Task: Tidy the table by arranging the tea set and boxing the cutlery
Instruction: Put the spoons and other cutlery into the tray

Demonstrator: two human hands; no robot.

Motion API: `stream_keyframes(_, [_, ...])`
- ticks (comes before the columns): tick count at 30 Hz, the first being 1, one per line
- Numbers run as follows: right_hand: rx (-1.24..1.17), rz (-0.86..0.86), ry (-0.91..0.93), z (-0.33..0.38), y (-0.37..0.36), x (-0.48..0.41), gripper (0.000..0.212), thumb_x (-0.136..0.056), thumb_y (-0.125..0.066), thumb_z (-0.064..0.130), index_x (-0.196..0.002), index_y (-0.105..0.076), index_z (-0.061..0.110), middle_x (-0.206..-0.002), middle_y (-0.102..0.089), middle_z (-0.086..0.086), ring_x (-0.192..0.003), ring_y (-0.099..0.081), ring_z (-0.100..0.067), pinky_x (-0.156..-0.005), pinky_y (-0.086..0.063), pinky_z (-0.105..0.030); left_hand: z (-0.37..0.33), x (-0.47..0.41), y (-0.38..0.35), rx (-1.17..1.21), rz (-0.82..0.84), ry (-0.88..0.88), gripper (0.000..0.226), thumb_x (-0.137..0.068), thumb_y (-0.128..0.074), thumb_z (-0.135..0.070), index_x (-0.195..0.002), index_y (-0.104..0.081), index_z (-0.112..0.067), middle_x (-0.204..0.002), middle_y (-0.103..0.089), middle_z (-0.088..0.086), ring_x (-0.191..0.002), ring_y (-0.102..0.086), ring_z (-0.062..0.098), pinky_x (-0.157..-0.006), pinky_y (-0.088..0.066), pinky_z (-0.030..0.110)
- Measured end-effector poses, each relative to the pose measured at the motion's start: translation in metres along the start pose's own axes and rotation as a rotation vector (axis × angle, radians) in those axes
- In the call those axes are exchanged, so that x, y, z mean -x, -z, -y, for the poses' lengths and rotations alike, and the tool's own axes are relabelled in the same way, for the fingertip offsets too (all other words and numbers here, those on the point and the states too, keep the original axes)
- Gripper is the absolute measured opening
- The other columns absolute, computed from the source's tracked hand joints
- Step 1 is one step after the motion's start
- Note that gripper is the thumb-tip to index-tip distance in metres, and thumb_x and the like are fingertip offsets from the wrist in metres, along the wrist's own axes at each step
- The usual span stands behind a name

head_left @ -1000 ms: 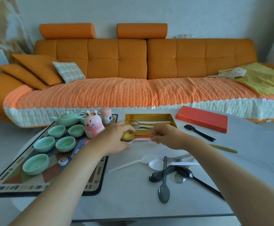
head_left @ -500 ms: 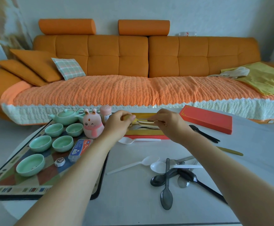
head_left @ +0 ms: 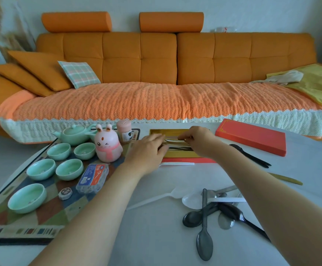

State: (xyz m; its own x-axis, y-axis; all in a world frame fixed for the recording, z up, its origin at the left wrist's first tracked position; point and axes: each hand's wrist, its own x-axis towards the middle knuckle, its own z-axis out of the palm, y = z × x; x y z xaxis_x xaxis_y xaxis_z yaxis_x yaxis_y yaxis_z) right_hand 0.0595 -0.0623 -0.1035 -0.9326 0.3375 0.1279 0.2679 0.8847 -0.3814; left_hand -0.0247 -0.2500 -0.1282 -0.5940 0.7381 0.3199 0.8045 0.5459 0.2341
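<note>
Both hands, left hand (head_left: pixel 148 150) and right hand (head_left: pixel 198 138), holding a gold spoon (head_left: pixel 172 141) over the box (head_left: pixel 177 154), cups (head_left: pixel 59 151) neat, many spoons (head_left: pixel 206 214) left out.

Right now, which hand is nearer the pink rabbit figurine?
Left. The left hand sits at the box's near-left end, just right of the pink rabbit figurine. The right hand is farther right, over the open cutlery box.
</note>
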Motion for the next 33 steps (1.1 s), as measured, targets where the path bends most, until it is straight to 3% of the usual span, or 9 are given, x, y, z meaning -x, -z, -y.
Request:
stream_keyframes(6, [0.001, 0.060, -0.015, -0.001, 0.004, 0.004, 0.036, -0.098, -0.043, 0.015, -0.112, -0.072, 0.032, -0.098, -0.068, 0.001, -0.071, -0.061, -0.018, -0.063, -0.052, -0.029, -0.004, -0.001, 0.000, -0.151, 0.147, 0.013, 0.063, -0.099, -0.022, -0.059, -0.150, -0.035, -0.025, -0.158, -0.029, -0.008, -0.145, -0.021, 0.012, -0.109, -0.027, 0.040])
stream_keyframes(11, [0.049, 0.042, 0.120, 0.004, 0.003, 0.023, 0.032, -0.098, -0.044, 0.030, -0.093, -0.072, 0.014, -0.090, -0.066, -0.008, -0.081, -0.060, -0.025, -0.076, -0.052, -0.047, -0.006, -0.001, 0.003, -0.128, 0.201, 0.045, 0.065, -0.098, -0.020, -0.062, -0.152, -0.030, -0.027, -0.159, -0.026, -0.009, -0.146, -0.017, 0.011, -0.111, -0.025, 0.043])
stream_keyframes(15, [0.089, 0.041, 0.192, 0.006, 0.001, 0.038, 0.042, -0.098, -0.035, 0.036, -0.087, -0.067, 0.011, -0.085, -0.064, -0.002, -0.079, -0.057, -0.019, -0.076, -0.050, -0.044, -0.008, 0.002, 0.008, -0.105, 0.214, 0.032, 0.064, -0.099, -0.024, -0.061, -0.154, -0.022, -0.029, -0.161, -0.019, -0.009, -0.148, -0.013, 0.011, -0.113, -0.022, 0.041])
stream_keyframes(17, [0.077, 0.050, 0.211, 0.005, 0.005, 0.047, 0.034, -0.099, -0.039, 0.031, -0.088, -0.066, 0.013, -0.083, -0.064, -0.001, -0.078, -0.056, -0.020, -0.076, -0.047, -0.041, -0.010, 0.005, 0.011, -0.092, 0.180, 0.005, 0.063, -0.099, -0.030, -0.058, -0.154, -0.023, -0.028, -0.162, -0.019, -0.007, -0.148, -0.013, 0.014, -0.114, -0.021, 0.041])
stream_keyframes(20, [0.056, -0.108, 0.280, 0.000, 0.011, 0.057, 0.021, -0.094, -0.054, 0.017, -0.106, -0.072, 0.017, -0.109, -0.067, -0.001, -0.102, -0.057, -0.020, -0.092, -0.045, -0.037, -0.019, 0.010, 0.019, -0.038, 0.032, -0.062, 0.056, -0.097, -0.045, -0.049, -0.148, -0.038, -0.026, -0.152, -0.034, -0.004, -0.140, -0.025, 0.018, -0.110, -0.025, 0.037])
stream_keyframes(23, [-0.027, -0.222, 0.365, 0.002, 0.021, 0.066, 0.023, -0.082, -0.062, 0.004, -0.090, -0.075, 0.020, -0.092, -0.063, 0.005, -0.086, -0.054, -0.013, -0.077, -0.043, -0.027, -0.035, 0.017, 0.027, 0.007, -0.131, -0.143, 0.037, -0.093, -0.057, -0.038, -0.127, -0.056, -0.024, -0.124, -0.049, -0.005, -0.118, -0.039, 0.017, -0.087, -0.030, 0.028])
stream_keyframes(27, [-0.044, 0.048, 0.288, 0.015, 0.039, 0.085, 0.032, -0.083, -0.053, 0.008, -0.086, -0.075, 0.032, -0.077, -0.062, 0.022, -0.069, -0.053, 0.011, -0.061, -0.036, -0.006, -0.058, 0.032, 0.034, 0.195, 0.014, -0.126, 0.014, -0.092, -0.059, -0.030, -0.105, -0.057, -0.026, -0.098, -0.051, -0.014, -0.093, -0.049, 0.012, -0.072, -0.039, 0.029])
stream_keyframes(30, [0.034, 0.273, 0.234, 0.007, 0.045, 0.095, 0.036, -0.083, -0.051, 0.014, -0.086, -0.073, 0.042, -0.085, -0.064, 0.023, -0.072, -0.054, 0.012, -0.063, -0.033, -0.005, -0.067, 0.046, 0.033, 0.261, 0.187, -0.100, 0.012, -0.087, -0.061, -0.039, -0.098, -0.059, -0.034, -0.093, -0.054, -0.017, -0.084, -0.053, 0.005, -0.077, -0.050, 0.032])
stream_keyframes(33, [0.043, 0.385, 0.183, -0.002, 0.052, 0.103, 0.029, -0.082, -0.058, 0.020, -0.091, -0.073, 0.043, -0.094, -0.067, 0.022, -0.080, -0.059, 0.009, -0.070, -0.039, -0.010, -0.075, 0.058, 0.034, 0.276, 0.355, -0.100, 0.034, -0.077, -0.064, -0.062, -0.103, -0.059, -0.041, -0.096, -0.053, -0.020, -0.087, -0.054, 0.003, -0.078, -0.051, 0.031])
